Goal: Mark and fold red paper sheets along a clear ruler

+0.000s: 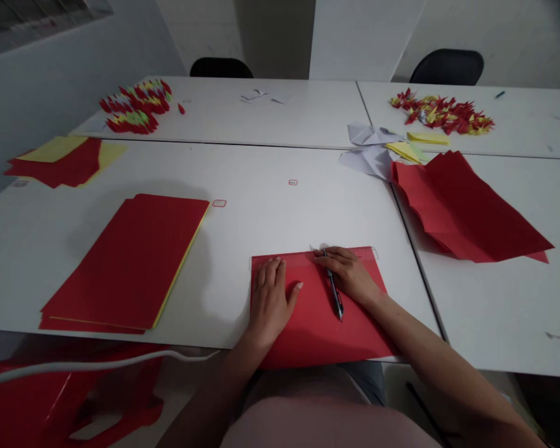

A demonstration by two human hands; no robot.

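Note:
A sheet of red paper (308, 330) lies in front of me at the table's near edge. Along its far edge runs a clear ruler (303, 257), its ends sticking out past the paper. My left hand (268, 298) rests flat on the paper's left part, fingertips on the ruler and thumb spread to the right. Between the fingers of my right hand (348, 274) is a dark pen (335, 295), slanting over the paper with one end near the ruler. What those fingertips touch at the ruler's far side is partly hidden.
A stack of red paper (130, 261) lies left, with yellow sheets (51, 149) behind. Creased red sheets (466, 211) and white paper pieces (371, 158) lie right. Folded paper pieces (135, 106) and a second folded heap (441, 112) sit at the back. A red stool (28, 398) stands below left.

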